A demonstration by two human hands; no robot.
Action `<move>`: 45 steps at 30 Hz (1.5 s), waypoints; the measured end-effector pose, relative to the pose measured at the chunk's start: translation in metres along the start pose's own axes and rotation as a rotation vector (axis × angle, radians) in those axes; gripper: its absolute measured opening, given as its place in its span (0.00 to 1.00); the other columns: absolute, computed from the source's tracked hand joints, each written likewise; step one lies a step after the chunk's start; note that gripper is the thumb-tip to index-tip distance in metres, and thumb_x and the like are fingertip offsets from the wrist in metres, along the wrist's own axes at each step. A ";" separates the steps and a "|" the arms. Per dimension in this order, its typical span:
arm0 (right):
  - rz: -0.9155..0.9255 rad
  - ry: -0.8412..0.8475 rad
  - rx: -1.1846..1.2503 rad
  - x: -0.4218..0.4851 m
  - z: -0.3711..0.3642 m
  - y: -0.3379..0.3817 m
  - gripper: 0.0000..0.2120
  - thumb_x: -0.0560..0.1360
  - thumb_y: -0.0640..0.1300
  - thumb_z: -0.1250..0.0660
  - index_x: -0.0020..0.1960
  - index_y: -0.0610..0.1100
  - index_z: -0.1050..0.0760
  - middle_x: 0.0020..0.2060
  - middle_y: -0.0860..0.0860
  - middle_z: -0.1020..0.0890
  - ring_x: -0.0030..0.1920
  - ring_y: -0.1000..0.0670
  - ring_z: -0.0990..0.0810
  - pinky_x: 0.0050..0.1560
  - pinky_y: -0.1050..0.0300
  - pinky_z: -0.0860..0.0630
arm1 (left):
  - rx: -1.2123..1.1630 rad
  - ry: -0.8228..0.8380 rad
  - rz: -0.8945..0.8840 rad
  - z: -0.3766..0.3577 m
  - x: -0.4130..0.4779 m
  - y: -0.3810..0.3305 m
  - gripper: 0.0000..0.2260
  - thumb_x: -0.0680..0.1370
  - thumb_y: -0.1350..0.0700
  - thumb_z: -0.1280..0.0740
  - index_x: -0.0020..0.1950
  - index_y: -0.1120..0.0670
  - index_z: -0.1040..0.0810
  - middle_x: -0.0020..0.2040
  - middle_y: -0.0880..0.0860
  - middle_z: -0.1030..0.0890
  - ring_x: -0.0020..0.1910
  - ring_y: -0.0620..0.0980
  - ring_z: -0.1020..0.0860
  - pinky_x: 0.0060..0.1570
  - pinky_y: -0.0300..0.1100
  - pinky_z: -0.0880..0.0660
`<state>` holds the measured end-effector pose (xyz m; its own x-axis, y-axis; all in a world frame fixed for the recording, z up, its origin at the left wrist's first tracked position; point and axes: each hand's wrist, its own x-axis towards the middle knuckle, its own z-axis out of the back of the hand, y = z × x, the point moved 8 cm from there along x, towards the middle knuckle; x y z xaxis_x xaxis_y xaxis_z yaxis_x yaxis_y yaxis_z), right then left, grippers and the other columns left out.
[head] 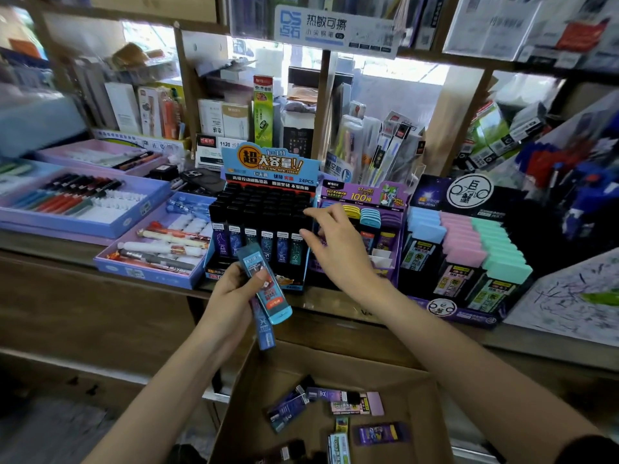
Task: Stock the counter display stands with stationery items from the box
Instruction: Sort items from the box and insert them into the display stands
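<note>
gripping 2 lead cases (268, 287) in left hand (233, 294), in front of black stand (264, 202); right hand (338, 250) empty & relaxed at its edge. match case to stand, slot upright w/o forcing.

The wooden surface (338, 304) runs across the view. At its centre stands a black stand (264, 209) with a blue header, full of dark-capped cases. Touching it at 3 o'clock is a purple stand (361, 195), and further at 3 o'clock a dark stand (469, 236) holds blue, pink and green-capped cases. At 4 o'clock lies a scribbled sheet (569, 303). Just beside the black stand at 9 o'clock sits a blue tray (150, 272) of pens. At 10 o'clock are a larger pen tray (83, 226) and a lilac tray (100, 155) behind it. A dark phone (201, 180) lies at 11 o'clock.
</note>
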<state>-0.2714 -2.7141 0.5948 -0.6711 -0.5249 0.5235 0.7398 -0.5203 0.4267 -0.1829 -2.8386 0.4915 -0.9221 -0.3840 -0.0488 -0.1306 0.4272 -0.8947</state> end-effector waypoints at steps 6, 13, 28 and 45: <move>-0.356 0.319 0.515 -0.085 -0.039 -0.015 0.12 0.76 0.53 0.35 0.53 0.46 0.25 0.46 0.50 0.20 0.46 0.55 0.22 0.48 0.57 0.26 | -0.032 0.009 -0.065 -0.029 0.001 -0.007 0.04 0.79 0.63 0.41 0.50 0.57 0.27 0.43 0.54 0.22 0.40 0.46 0.20 0.40 0.39 0.21; -0.601 0.124 0.921 -0.116 -0.013 -0.049 0.05 0.74 0.39 0.32 0.48 0.48 0.22 0.46 0.51 0.18 0.47 0.55 0.20 0.46 0.61 0.23 | -0.014 0.044 0.015 -0.067 0.002 0.009 0.05 0.79 0.62 0.39 0.53 0.58 0.26 0.44 0.53 0.20 0.43 0.48 0.20 0.43 0.45 0.21; -0.249 -0.198 0.103 -0.036 0.125 -0.098 0.10 0.79 0.39 0.39 0.57 0.41 0.22 0.48 0.48 0.21 0.48 0.51 0.24 0.50 0.60 0.29 | 0.228 0.178 -0.011 -0.089 -0.001 0.019 0.14 0.76 0.69 0.38 0.52 0.52 0.23 0.52 0.54 0.22 0.49 0.47 0.22 0.41 0.36 0.24; -0.033 -0.004 -0.151 0.015 0.093 -0.078 0.05 0.75 0.39 0.33 0.48 0.37 0.24 0.44 0.43 0.18 0.46 0.43 0.22 0.46 0.52 0.27 | 0.311 0.091 -0.039 -0.073 -0.002 0.012 0.11 0.75 0.65 0.33 0.52 0.52 0.21 0.54 0.62 0.23 0.54 0.60 0.23 0.58 0.62 0.29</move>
<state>-0.3347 -2.6191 0.6376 -0.6944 -0.5037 0.5139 0.7017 -0.6323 0.3283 -0.2095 -2.7735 0.5135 -0.9493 -0.3141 0.0157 -0.0620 0.1377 -0.9885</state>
